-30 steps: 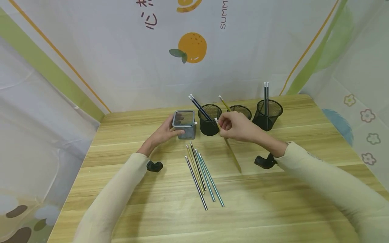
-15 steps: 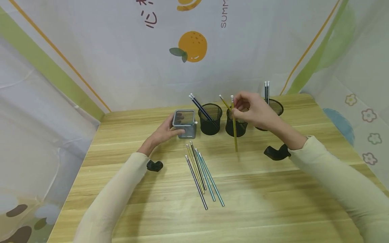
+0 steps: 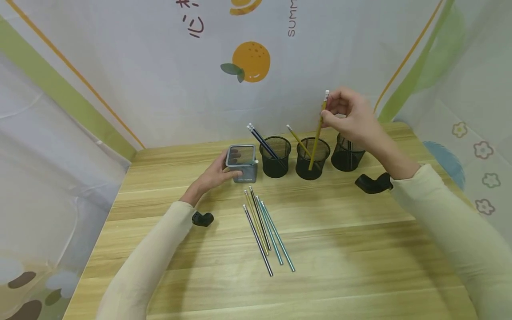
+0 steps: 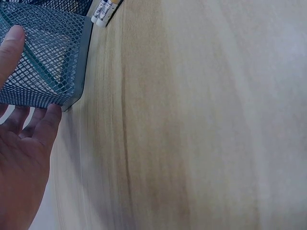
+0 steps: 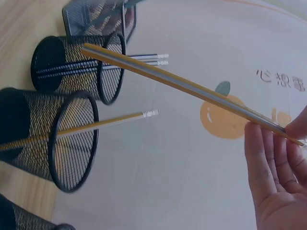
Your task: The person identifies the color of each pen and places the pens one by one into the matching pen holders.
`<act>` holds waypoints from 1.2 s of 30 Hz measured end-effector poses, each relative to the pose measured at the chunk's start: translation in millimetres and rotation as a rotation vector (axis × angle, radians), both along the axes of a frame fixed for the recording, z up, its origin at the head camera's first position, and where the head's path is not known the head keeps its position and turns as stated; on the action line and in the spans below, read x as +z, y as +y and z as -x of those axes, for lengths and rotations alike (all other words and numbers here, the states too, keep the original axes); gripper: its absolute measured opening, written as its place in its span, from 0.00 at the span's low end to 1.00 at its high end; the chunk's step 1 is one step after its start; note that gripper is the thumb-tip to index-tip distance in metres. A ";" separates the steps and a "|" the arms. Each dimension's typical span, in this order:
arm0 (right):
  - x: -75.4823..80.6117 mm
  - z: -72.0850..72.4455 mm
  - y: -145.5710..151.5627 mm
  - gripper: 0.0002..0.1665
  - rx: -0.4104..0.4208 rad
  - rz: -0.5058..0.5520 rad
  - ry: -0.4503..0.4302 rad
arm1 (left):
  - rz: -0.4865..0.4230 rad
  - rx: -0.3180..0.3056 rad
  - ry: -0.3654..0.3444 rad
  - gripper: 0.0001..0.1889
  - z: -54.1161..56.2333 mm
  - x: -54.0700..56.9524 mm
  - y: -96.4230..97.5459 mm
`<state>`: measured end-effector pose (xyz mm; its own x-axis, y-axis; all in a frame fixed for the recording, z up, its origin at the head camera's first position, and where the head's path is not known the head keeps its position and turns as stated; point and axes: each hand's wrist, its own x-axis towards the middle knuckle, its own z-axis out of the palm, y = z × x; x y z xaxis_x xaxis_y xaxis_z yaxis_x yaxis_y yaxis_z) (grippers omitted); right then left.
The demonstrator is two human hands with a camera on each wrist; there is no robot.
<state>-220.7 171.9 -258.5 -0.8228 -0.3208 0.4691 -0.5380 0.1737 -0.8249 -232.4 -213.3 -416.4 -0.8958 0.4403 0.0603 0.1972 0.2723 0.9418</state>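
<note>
My right hand [image 3: 353, 119] pinches a yellow pencil [image 3: 318, 129] near its white eraser end, pointing it down over the middle round black mesh cup [image 3: 302, 170]. In the right wrist view the held pencil [image 5: 177, 84] slants, its lower end apart from the cups. Another yellow pencil [image 3: 296, 137] leans inside that middle cup. At the left, my left hand [image 3: 214, 176] holds a grey square mesh pencil holder [image 3: 246, 175], thumb at the front and fingers behind. A teal pencil [image 4: 38, 67] lies slanted inside this holder in the left wrist view.
Dark blue pencils [image 3: 261, 140] lean in the left round cup [image 3: 275, 170]. The right round cup [image 3: 342, 161] also holds dark pencils and is partly hidden by my right hand. Several loose pencils [image 3: 269, 231] lie on the wooden table [image 3: 360, 266]. A printed curtain [image 3: 160, 89] hangs behind.
My right hand has moved up, back and to the right with the yellow pencil, turning it steeper and bringing it over the middle cup. The left hand has stayed on the square holder.
</note>
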 end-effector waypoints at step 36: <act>-49.7 36.6 -1.5 0.07 -0.047 -0.318 0.192 | -0.008 0.000 0.002 0.39 0.1 -1.0 -0.6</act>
<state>-257.3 170.4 -308.2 -0.7468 -0.4392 0.4993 -0.6630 0.4336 -0.6102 -232.5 -213.9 -417.4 -0.8959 0.4394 0.0651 0.1985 0.2650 0.9436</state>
